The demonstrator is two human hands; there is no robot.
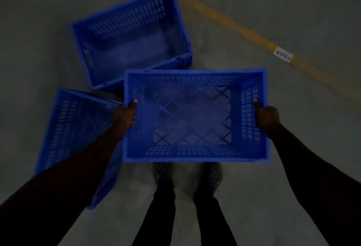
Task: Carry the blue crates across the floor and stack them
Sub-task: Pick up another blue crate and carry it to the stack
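Above the feet, blue crate (196, 116), both hands' fingers apparently curled over its ends

**Lighting and Image Quality**

The head view is dim and underexposed overall. The floor (293, 11) reads as flat grey, with a paler patch near the feet. Both forearms and the trouser legs fall almost to black, with little surface detail. The held crate (195, 115) shows a hazy, pale sheen across its perforated base. Slot edges on the far crate (132, 36) and the left crate (72, 128) are soft from slight blur. The yellow floor line (244, 29) is smeared; text on its white label (283, 54) is illegible. Wide-angle distortion bends the frame edges. No sharp shadows appear.
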